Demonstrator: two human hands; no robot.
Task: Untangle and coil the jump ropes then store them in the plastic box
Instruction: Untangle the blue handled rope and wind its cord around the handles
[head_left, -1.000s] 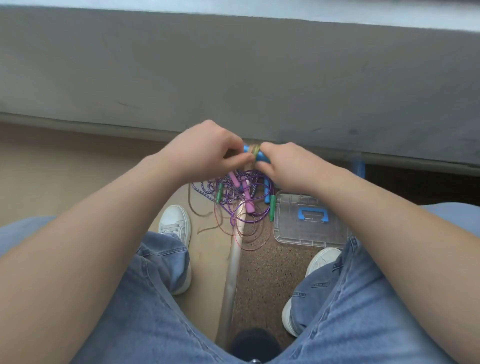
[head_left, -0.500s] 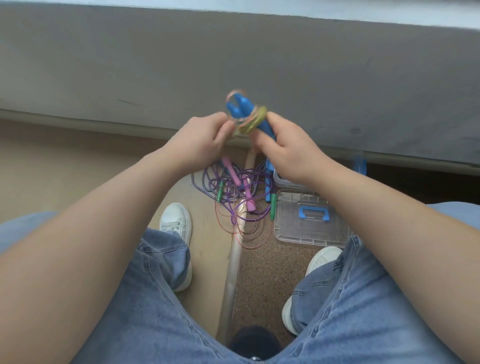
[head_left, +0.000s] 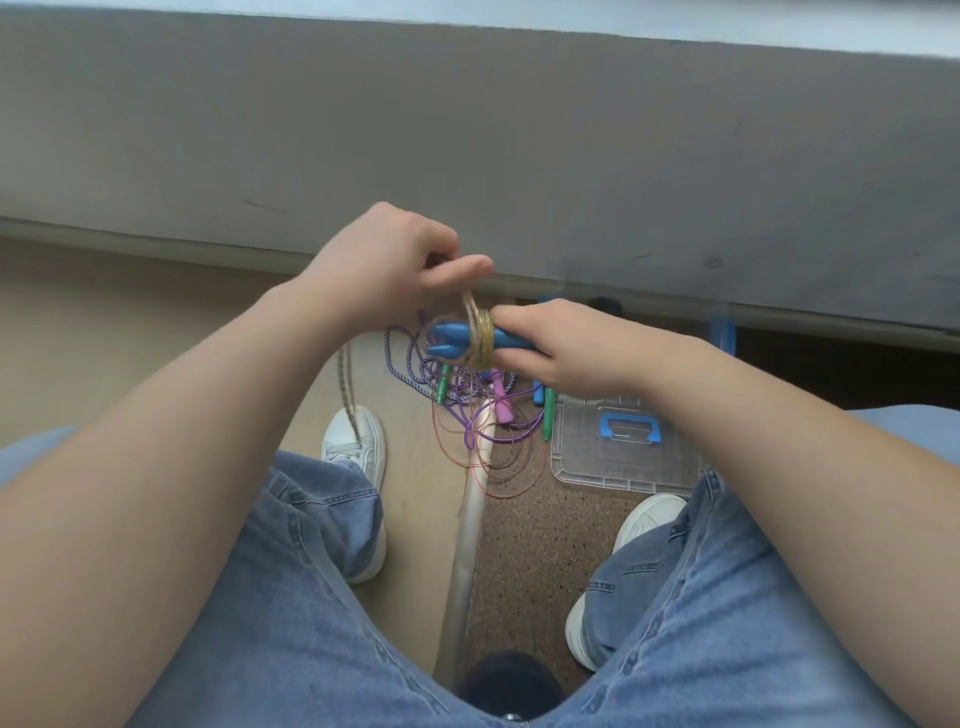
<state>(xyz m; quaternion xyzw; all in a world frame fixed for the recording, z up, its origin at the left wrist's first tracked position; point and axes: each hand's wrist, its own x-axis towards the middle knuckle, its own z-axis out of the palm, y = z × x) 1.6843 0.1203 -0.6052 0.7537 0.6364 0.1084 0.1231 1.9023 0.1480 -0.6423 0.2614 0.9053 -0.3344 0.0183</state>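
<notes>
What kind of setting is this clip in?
Likely an indoor room, floor level by a grey wall: tan flooring meets speckled flooring at a threshold strip; ropes and a plastic box lie there.

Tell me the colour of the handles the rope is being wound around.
Blue: the pair of plastic jump-rope handles, seen in the head view.

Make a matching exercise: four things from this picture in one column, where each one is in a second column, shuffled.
Things
1. pair of blue plastic handles
2. tan braided rope
3. clear plastic lid with blue handle
4. pink plastic handle

Places
A. flat on the speckled floor
B. wound round the blue handles
C. in the tangle of ropes on the floor
D. gripped in the right hand

Pairs: 1-D, 2-B, 3-A, 4-C
</notes>
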